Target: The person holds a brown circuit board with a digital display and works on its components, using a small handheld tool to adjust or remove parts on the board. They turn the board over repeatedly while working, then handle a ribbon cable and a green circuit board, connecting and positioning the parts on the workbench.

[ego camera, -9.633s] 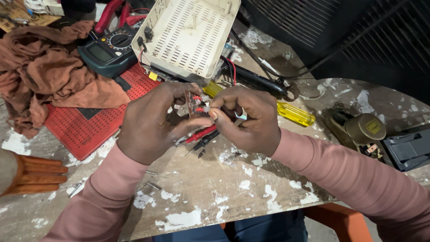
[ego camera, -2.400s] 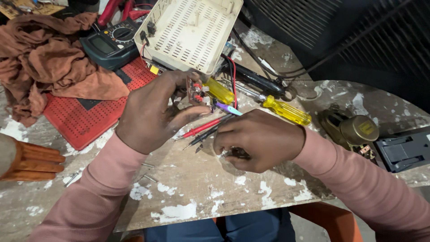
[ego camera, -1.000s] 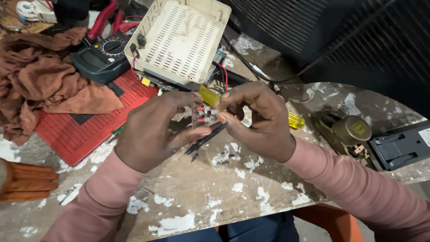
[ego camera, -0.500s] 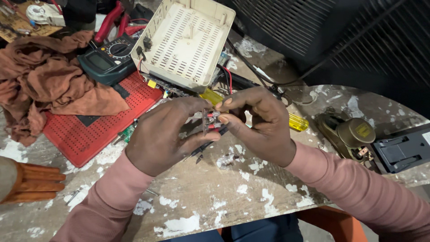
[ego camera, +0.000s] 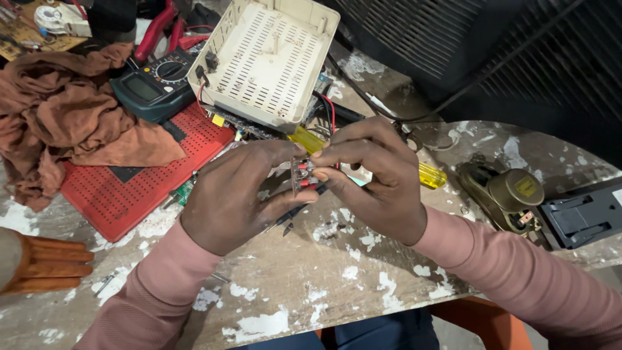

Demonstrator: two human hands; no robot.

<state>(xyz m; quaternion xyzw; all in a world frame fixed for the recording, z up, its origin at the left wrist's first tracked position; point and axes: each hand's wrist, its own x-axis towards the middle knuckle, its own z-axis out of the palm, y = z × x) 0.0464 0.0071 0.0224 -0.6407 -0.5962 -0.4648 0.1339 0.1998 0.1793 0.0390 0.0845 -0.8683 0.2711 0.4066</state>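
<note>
My left hand (ego camera: pixel 227 198) and right hand (ego camera: pixel 376 178) pinched the small red-and-silver electrical component (ego camera: pixel 302 175) between fingertips, where a loosened grip risked dropping it onto the paint-flecked worktable (ego camera: pixel 311 285).

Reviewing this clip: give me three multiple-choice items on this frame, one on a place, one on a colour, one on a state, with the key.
1. Where is the multimeter?
A. left of the cream casing
B. on the orange stool
C. in the right hand

2. What colour is the perforated mat?
A. blue
B. red
C. white

3. How is the small part held?
A. lying loose on the table
B. by the left hand alone
C. between both hands

Key: 1 A, it lies beside the casing; 2 B, plainly red; 3 C, left hand and right hand both pinch it.
</note>
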